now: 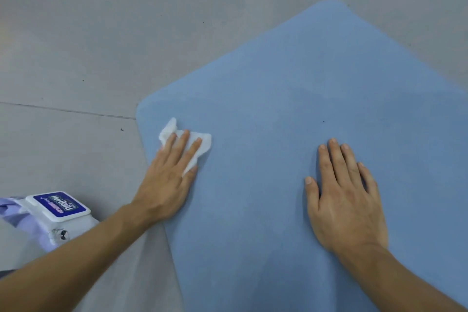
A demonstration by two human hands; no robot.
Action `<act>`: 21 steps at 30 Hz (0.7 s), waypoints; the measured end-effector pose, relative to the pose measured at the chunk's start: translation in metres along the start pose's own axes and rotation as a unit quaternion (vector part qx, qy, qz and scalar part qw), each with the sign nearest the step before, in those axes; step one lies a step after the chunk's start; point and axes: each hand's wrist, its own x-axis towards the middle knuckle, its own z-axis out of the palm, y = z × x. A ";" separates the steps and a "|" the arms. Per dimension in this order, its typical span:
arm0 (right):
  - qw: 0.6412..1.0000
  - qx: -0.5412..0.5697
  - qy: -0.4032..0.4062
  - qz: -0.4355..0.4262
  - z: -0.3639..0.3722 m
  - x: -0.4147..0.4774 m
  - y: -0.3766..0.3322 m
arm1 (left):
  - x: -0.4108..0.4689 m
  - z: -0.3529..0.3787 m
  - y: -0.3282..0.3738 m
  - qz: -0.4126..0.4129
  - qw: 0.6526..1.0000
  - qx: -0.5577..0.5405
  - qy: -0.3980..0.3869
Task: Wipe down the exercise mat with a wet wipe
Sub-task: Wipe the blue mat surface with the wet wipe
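Head view shows the left hand (167,180) pressing a crumpled white wet wipe (203,145) with straight, slightly spread fingers (181,144) near the left corner of the blue exercise mat (278,83), the right hand (347,200) lying flat and released on the mat, and the wet-wipe pack (58,208) on the floor (76,45) partly hidden behind the left forearm.

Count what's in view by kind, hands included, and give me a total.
Blue foam exercise mat: 1
Crumpled white wet wipe: 1
White-lidded lavender wipes pack: 1
Bare hands: 2 (left hand, right hand)
Total: 5
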 end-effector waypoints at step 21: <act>1.000 -0.009 0.004 -0.004 0.002 0.000 0.001 | 0.026 0.004 -0.006 -0.074 0.996 -0.007 0.047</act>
